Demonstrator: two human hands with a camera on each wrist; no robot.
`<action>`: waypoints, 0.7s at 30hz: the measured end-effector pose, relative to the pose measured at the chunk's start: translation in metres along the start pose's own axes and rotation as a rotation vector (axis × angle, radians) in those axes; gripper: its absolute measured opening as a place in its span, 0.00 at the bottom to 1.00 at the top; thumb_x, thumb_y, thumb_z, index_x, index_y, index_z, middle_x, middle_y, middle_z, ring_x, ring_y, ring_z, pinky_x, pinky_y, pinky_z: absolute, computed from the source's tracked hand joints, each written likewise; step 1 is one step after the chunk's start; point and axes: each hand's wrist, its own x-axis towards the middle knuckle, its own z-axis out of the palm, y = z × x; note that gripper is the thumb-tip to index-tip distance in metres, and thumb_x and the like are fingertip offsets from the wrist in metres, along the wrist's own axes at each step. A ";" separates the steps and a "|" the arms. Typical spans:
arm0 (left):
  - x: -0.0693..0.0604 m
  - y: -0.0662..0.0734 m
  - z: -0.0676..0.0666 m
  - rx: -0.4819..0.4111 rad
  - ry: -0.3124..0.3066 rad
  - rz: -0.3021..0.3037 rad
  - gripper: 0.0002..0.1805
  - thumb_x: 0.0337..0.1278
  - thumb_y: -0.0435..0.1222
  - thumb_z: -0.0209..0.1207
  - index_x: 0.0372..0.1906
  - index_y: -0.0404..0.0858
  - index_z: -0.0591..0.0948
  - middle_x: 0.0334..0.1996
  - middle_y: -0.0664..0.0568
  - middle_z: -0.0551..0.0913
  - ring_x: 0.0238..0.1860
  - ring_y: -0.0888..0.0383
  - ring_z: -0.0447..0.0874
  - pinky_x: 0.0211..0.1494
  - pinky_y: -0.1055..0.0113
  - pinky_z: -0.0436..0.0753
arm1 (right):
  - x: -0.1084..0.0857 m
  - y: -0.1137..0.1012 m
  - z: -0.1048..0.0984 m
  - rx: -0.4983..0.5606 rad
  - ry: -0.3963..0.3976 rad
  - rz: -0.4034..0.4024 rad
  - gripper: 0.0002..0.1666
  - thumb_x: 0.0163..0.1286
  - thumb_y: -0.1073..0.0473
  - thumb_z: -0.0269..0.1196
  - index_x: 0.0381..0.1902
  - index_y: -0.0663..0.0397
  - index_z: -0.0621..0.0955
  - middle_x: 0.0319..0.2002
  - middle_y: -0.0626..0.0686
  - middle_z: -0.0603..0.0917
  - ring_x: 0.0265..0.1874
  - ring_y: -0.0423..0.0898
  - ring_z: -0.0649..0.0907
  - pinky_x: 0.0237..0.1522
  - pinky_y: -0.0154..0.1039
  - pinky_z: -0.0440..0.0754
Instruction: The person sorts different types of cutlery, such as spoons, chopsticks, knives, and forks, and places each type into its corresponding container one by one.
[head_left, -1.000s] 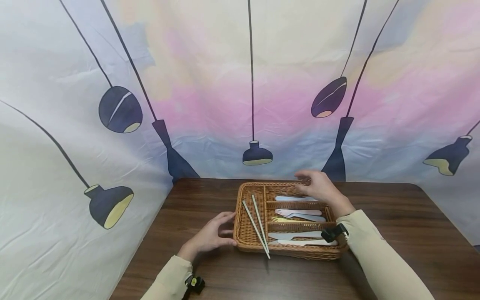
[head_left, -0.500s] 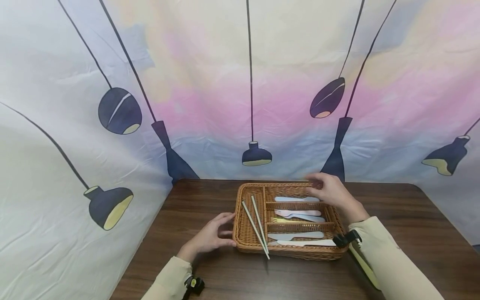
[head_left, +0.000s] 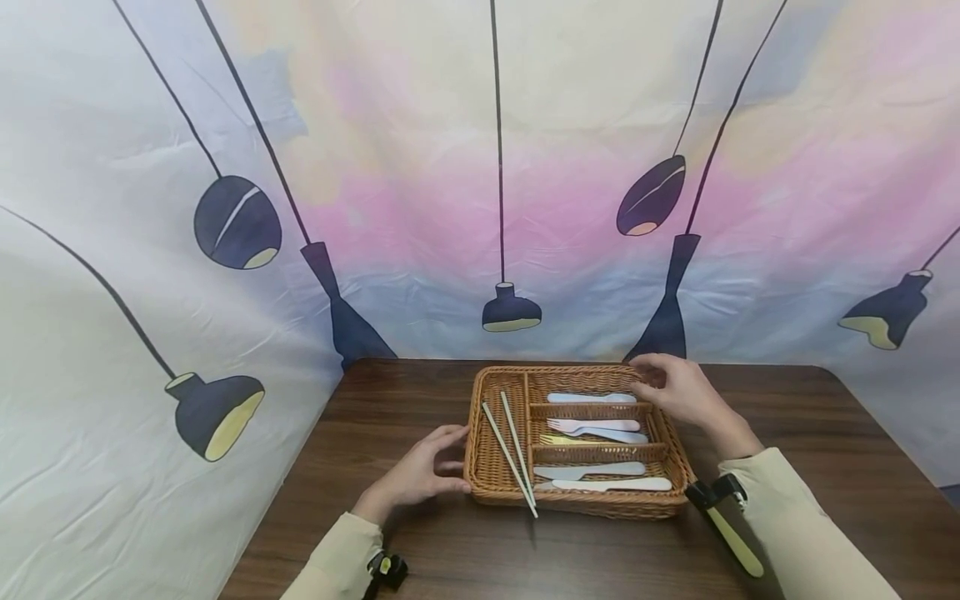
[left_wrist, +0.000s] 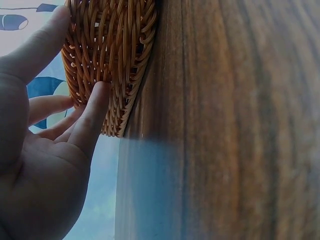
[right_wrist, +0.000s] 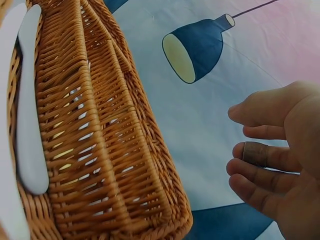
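Observation:
A wicker cutlery basket (head_left: pixel 471 454) stands on the table. My left hand (head_left: pixel 412 471) is at its left end; in the left wrist view, fingertips and thumb touch the woven wall (left_wrist: pixel 112 45). My right hand (head_left: pixel 678 387) hovers by the back right corner with loosely bent fingers, holding nothing; the right wrist view has it apart from the basket (right_wrist: pixel 115 150). Two pale chopsticks (head_left: pixel 517 450) lie slanted in the left compartment, ends over the front rim. The front compartment has a white knife (head_left: pixel 615 484) and a grey knife (head_left: pixel 596 471).
Pink (head_left: pixel 600 425) and yellow (head_left: pixel 562 440) forks lie in the middle compartment, a pale blue utensil (head_left: pixel 591 398) in the back one. A yellow-green handle (head_left: pixel 733 540) lies on the table beneath the right wrist, its other end hidden. A lamp-patterned cloth (head_left: pixel 420 208) hangs behind.
My right hand has moved right, from above the back compartment to the back right corner, uncovering the knives' ends and the yellow-green handle. The left hand stays at the basket.

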 end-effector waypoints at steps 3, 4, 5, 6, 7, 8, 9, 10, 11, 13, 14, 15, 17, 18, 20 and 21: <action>0.000 0.001 0.000 -0.005 0.002 -0.011 0.51 0.48 0.40 0.73 0.75 0.34 0.58 0.71 0.40 0.57 0.58 0.40 0.79 0.57 0.66 0.85 | -0.005 0.004 -0.001 -0.005 0.002 0.012 0.21 0.66 0.53 0.66 0.56 0.53 0.81 0.42 0.57 0.85 0.39 0.50 0.84 0.38 0.49 0.86; 0.000 0.001 0.000 -0.011 0.002 -0.017 0.51 0.47 0.39 0.73 0.75 0.34 0.58 0.71 0.40 0.57 0.58 0.40 0.79 0.57 0.65 0.85 | -0.006 0.005 -0.001 -0.007 0.005 0.013 0.22 0.66 0.53 0.67 0.56 0.53 0.81 0.42 0.57 0.86 0.39 0.50 0.85 0.38 0.48 0.86; 0.000 0.002 0.000 -0.017 0.003 -0.019 0.51 0.48 0.38 0.73 0.75 0.34 0.58 0.71 0.40 0.57 0.58 0.40 0.78 0.57 0.64 0.85 | -0.007 0.006 -0.001 -0.012 0.010 0.013 0.22 0.66 0.52 0.67 0.56 0.53 0.81 0.42 0.56 0.86 0.38 0.49 0.85 0.38 0.48 0.86; 0.000 0.003 0.000 -0.016 0.003 -0.019 0.51 0.47 0.37 0.73 0.75 0.34 0.58 0.71 0.40 0.57 0.58 0.40 0.78 0.57 0.64 0.85 | -0.009 0.007 -0.001 -0.017 0.016 0.013 0.22 0.65 0.52 0.67 0.55 0.52 0.81 0.41 0.56 0.86 0.38 0.49 0.85 0.38 0.47 0.86; 0.000 0.003 0.000 -0.014 0.004 -0.020 0.51 0.47 0.38 0.73 0.75 0.34 0.58 0.71 0.40 0.57 0.58 0.40 0.78 0.57 0.63 0.85 | -0.010 0.008 -0.002 -0.021 0.021 0.008 0.22 0.65 0.52 0.67 0.55 0.53 0.81 0.41 0.56 0.86 0.38 0.49 0.85 0.38 0.47 0.86; 0.000 0.003 0.000 -0.017 0.003 -0.023 0.51 0.47 0.38 0.73 0.75 0.34 0.58 0.71 0.40 0.57 0.58 0.40 0.78 0.57 0.63 0.85 | -0.012 0.009 -0.002 -0.025 0.028 0.006 0.22 0.65 0.51 0.67 0.55 0.53 0.81 0.41 0.56 0.86 0.38 0.49 0.85 0.38 0.47 0.86; 0.000 0.003 0.000 -0.017 0.003 -0.023 0.51 0.47 0.38 0.73 0.75 0.33 0.58 0.71 0.40 0.57 0.58 0.40 0.78 0.58 0.62 0.85 | -0.013 0.010 -0.002 -0.031 0.034 0.003 0.22 0.64 0.52 0.68 0.54 0.53 0.81 0.40 0.55 0.86 0.37 0.48 0.85 0.38 0.46 0.86; 0.000 0.003 0.000 -0.013 0.003 -0.023 0.51 0.47 0.38 0.73 0.75 0.33 0.58 0.71 0.40 0.57 0.58 0.40 0.78 0.57 0.62 0.85 | -0.016 0.011 -0.003 -0.033 0.038 0.004 0.22 0.64 0.52 0.68 0.54 0.54 0.81 0.39 0.55 0.87 0.37 0.48 0.85 0.38 0.45 0.86; 0.000 0.003 0.000 -0.006 0.002 -0.020 0.51 0.47 0.39 0.73 0.75 0.33 0.58 0.71 0.40 0.58 0.58 0.40 0.78 0.57 0.62 0.85 | -0.018 0.012 -0.003 -0.037 0.043 0.000 0.22 0.64 0.53 0.68 0.54 0.54 0.81 0.39 0.54 0.87 0.37 0.48 0.85 0.38 0.44 0.86; 0.000 0.003 0.000 0.003 0.003 -0.013 0.52 0.47 0.40 0.73 0.75 0.32 0.57 0.71 0.40 0.58 0.58 0.40 0.78 0.57 0.62 0.85 | -0.023 0.013 -0.005 -0.046 0.051 -0.005 0.21 0.64 0.55 0.68 0.53 0.55 0.82 0.38 0.52 0.87 0.36 0.47 0.85 0.37 0.43 0.86; 0.000 0.003 0.000 0.003 0.003 -0.008 0.52 0.47 0.40 0.73 0.75 0.32 0.58 0.71 0.39 0.58 0.58 0.39 0.78 0.57 0.62 0.85 | -0.026 0.013 -0.006 -0.050 0.052 -0.005 0.21 0.64 0.55 0.68 0.53 0.55 0.82 0.37 0.51 0.87 0.36 0.46 0.85 0.36 0.42 0.85; 0.000 0.002 0.000 0.008 0.003 -0.006 0.52 0.47 0.41 0.73 0.75 0.32 0.57 0.70 0.39 0.58 0.58 0.39 0.78 0.57 0.62 0.85 | -0.028 0.014 -0.007 -0.054 0.053 -0.007 0.20 0.63 0.56 0.68 0.53 0.56 0.82 0.37 0.50 0.87 0.35 0.46 0.85 0.36 0.41 0.85; 0.000 0.002 0.000 0.010 0.003 -0.003 0.52 0.47 0.42 0.73 0.75 0.32 0.57 0.70 0.39 0.58 0.58 0.39 0.79 0.57 0.63 0.85 | -0.032 0.015 -0.009 -0.062 0.054 -0.008 0.20 0.63 0.57 0.68 0.53 0.57 0.82 0.37 0.50 0.87 0.35 0.46 0.85 0.35 0.41 0.85; 0.000 0.002 0.000 0.012 0.004 -0.007 0.52 0.47 0.42 0.73 0.75 0.32 0.57 0.70 0.40 0.58 0.58 0.40 0.79 0.57 0.63 0.85 | -0.034 0.016 -0.010 -0.067 0.053 -0.006 0.20 0.64 0.57 0.68 0.53 0.57 0.82 0.37 0.50 0.87 0.35 0.46 0.85 0.35 0.41 0.84; 0.001 0.001 -0.001 0.016 0.003 -0.015 0.53 0.46 0.43 0.73 0.75 0.33 0.57 0.71 0.41 0.58 0.58 0.41 0.79 0.57 0.64 0.85 | -0.039 0.018 -0.012 -0.068 0.049 0.003 0.21 0.64 0.56 0.68 0.53 0.56 0.81 0.38 0.50 0.87 0.35 0.47 0.85 0.34 0.41 0.84; 0.001 0.001 -0.001 0.016 0.002 -0.013 0.53 0.46 0.43 0.73 0.75 0.33 0.57 0.71 0.40 0.58 0.58 0.41 0.79 0.57 0.64 0.85 | -0.041 0.018 -0.013 -0.067 0.048 0.006 0.21 0.64 0.57 0.69 0.53 0.57 0.81 0.38 0.51 0.87 0.35 0.47 0.85 0.35 0.42 0.84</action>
